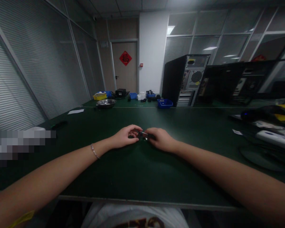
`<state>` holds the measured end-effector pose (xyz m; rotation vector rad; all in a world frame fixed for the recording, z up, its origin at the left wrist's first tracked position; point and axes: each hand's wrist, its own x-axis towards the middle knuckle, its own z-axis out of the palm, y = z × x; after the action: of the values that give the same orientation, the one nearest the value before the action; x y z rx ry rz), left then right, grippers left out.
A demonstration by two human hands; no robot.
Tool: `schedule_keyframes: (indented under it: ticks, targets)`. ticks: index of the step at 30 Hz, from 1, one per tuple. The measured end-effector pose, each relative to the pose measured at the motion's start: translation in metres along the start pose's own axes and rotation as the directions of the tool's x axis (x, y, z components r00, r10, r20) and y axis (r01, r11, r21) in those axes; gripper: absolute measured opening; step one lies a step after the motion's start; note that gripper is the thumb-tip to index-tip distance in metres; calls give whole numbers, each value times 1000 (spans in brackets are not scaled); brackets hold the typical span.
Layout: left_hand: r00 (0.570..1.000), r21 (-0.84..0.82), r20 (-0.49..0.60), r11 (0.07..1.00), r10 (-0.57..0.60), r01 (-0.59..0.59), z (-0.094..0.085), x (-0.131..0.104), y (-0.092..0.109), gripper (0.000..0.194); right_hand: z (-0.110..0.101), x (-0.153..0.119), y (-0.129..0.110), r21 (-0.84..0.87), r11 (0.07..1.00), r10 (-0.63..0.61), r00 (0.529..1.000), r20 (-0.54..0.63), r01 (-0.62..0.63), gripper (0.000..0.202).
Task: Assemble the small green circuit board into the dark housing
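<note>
A small dark piece (140, 135) sits just above the desk (137, 177), at the middle of the view, between the two hands; it is too small and dark to identify. The left hand (126, 136), at 9 o'clock from it, is partly curled, with a gap inside the bend of thumb and forefinger, and grips it by the fingertips. The right hand (161, 138), at 3 o'clock, is closed around a slim tool with a dark handle (152, 136), its thin bright shaft pointing towards 9 o'clock and meeting the piece, though the exact contact is unclear. A bracelet (95, 152) circles the left wrist.

Farther out, a blue tray (165, 104) lies at 1 o'clock, with a black computer tower (174, 80) standing just behind. A shiny metal dish (106, 103) is between 10 and 11 o'clock, near a yellow tray (99, 96); white paper (76, 111) lies at 10. Blurred equipment (274, 137) crowds 3 o'clock. Beyond the desk, towards 12, stands a white column (153, 52).
</note>
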<state>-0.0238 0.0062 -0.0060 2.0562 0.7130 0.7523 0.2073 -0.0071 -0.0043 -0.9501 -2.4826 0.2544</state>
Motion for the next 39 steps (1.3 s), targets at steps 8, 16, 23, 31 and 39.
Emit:
schedule_keyframes:
  ticks: [8, 16, 23, 31, 39]
  targets:
    - [998, 68, -62, 997, 29, -25, -2, 0, -2, 39, -4, 1, -7, -58, 994, 93, 995, -30, -95, 26]
    - [998, 88, -68, 996, 7, -1, -2, 2, -4, 38, -1, 1, -5, -55, 994, 92, 996, -1, -92, 25]
    - [999, 41, -43, 999, 1, 1, 0, 1, -1, 36, -2, 1, -2, 47, 991, 121, 993, 13, -122, 28]
    - [999, 62, -44, 998, -19, 21, 0, 1, -3, 37, -2, 2, -3, 45, 988, 143, 989, 40, -145, 32]
    - [999, 21, -37, 999, -27, 28, 1, 0, 3, 37, -3, 3, 2, 184, 971, 146, 987, 65, -156, 31]
